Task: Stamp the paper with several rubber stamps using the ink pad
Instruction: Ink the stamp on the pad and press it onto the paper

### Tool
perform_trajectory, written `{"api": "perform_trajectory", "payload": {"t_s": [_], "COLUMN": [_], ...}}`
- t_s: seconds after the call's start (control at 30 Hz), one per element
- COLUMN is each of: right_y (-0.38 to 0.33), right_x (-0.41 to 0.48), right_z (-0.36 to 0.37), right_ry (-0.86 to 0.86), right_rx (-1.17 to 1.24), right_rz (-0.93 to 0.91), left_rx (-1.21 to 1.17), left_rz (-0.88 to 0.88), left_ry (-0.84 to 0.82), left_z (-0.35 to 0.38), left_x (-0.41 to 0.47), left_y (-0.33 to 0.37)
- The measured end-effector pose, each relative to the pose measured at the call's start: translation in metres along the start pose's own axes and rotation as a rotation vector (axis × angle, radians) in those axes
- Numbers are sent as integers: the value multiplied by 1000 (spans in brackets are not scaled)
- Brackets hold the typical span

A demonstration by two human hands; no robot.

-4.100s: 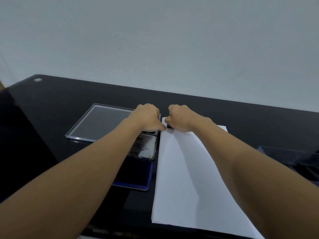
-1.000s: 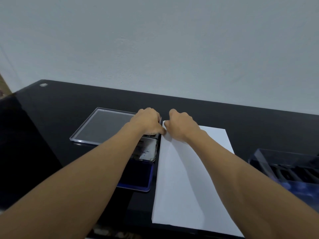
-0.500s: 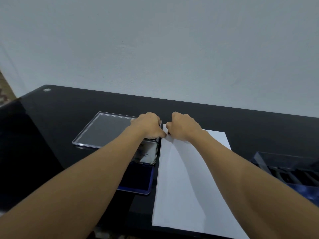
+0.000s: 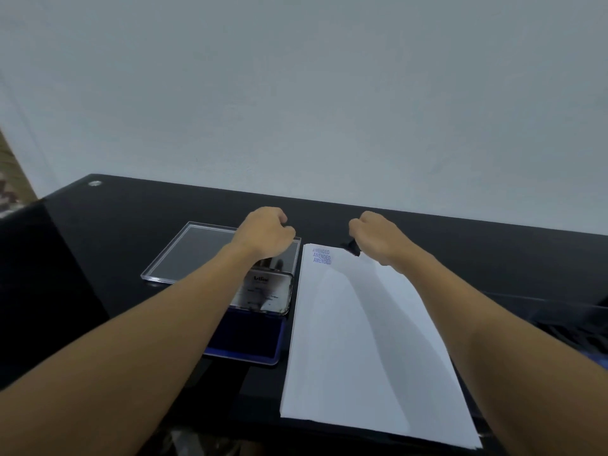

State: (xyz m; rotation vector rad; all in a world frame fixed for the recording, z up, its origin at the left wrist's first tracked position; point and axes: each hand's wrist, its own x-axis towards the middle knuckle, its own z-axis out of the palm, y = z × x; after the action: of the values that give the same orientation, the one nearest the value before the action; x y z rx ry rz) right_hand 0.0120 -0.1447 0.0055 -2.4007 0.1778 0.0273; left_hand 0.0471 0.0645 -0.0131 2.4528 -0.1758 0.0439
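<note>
Compared with half a second ago, the two hands are now seen apart from each other and raised from the far left corner of the paper point(image 4: 362, 330), where they had been pressed close together. The right hand point(image 4: 381, 238) has been lifted off the sheet and is curled closed around a small black rubber stamp point(image 4: 351, 247), of which only the lower end is seen under the fingers, just above the far edge of the paper. The left hand point(image 4: 266, 236) has been moved to the left and is held as a loose fist above the clear plastic lid point(image 4: 184, 255); whether something is kept inside it cannot be told.

In the corner that was covered before, three blue prints point(image 4: 321, 256) reading "AMENDED" are now uncovered, set one under the other and slightly overlapping. The rest of the sheet is seen white and without marks.

The ink pad point(image 4: 250, 340) is lying open on the black table point(image 4: 131, 218), just beside the left edge of the paper, with its shiny lid point(image 4: 269, 294) folded back on the far side and its dark blue cushion turned up. The left forearm is crossing over part of it. At the right edge of the view a dark tray point(image 4: 572, 330) is partly seen, blurred.
</note>
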Motion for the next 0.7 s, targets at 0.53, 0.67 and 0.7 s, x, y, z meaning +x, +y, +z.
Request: {"api": "perform_trajectory", "payload": {"t_s": [0.53, 0.67, 0.7], "right_y": [-11, -6, -5], "right_x": [-51, -65, -69], "right_z": [-14, -19, -20], "right_ry": [-37, -25, -19], "right_rx": [197, 265, 274], "right_rz": [-76, -55, -46], "left_rx": [-457, -650, -658], "left_rz": [-73, -122, -125], "left_ry": [258, 292, 284], "left_z": [-32, -34, -35], "left_x": [-54, -69, -73], "left_y": [14, 22, 23]}}
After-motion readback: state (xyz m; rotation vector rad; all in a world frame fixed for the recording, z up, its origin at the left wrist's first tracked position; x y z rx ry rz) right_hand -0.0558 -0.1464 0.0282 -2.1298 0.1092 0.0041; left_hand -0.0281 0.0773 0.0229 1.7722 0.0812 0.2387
